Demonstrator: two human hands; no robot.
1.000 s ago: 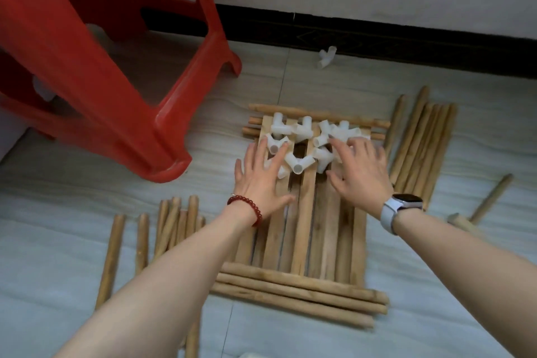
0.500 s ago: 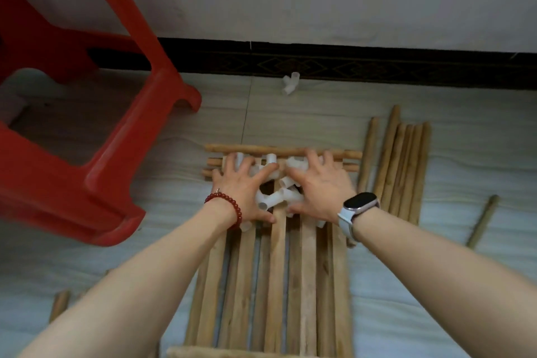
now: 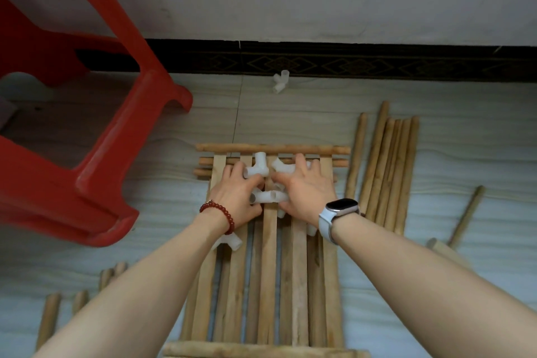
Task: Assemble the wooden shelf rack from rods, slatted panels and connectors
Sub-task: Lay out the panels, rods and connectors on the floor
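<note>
Red plastic stool stands on the floor at the far left, tilted in this wide view. Below it, a few wooden rods lie on the floor near the bottom left corner. The left hand, with a red bead bracelet on its wrist, lies on the far part of the slatted panels, fingers curled around white plastic connectors gathered there. One more connector sits on the slats just under the left wrist. The right hand, with a pale smartwatch on its wrist, lies just beside the left, its fingers also curled over connectors; a cluster shows between the two thumbs. The panels lie flat, stacked, running from the bottom edge up to rods crossing at the far end. A lone connector rests by the dark skirting board. To the right, a bundle of long rods lies beside the panels, and a single rod lies well apart.
</note>
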